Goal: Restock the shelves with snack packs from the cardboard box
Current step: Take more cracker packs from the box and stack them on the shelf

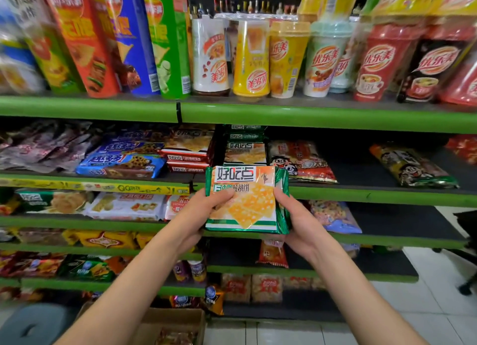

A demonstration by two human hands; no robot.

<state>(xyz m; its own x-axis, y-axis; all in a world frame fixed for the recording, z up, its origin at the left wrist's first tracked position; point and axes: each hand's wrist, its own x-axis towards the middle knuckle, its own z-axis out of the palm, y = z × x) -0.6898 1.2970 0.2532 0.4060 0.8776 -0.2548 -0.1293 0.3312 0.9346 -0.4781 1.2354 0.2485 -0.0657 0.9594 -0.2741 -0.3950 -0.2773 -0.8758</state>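
Head view: I have one green-edged cracker pack at the centre of the frame, held up in front of the green-lipped shelves. My left hand grips its left edge, thumb curled over the front, and my right hand grips its right edge the same way, so both sets of fingers are wrapped on that single pack. Its label reads 好吃点 in large characters; the smaller line below I cannot make out with certainty. Directly behind it, on the second shelf from the top, I count one stack of matching green packs, about three deep, and to its left a stack of red-edged packs of the same brand, also about three. Left of those lie two blue cookie packs marked 趣多多. To the right of the green stack sit two cartoon-faced bags, well apart from each other. On the top shelf, upper left, stand tall crisp tubes; upper right, a row of 优乐美 cups, at least seven. At the bottom edge, between my forearms, the open cardboard box shows, with something inside too blurred to tell.
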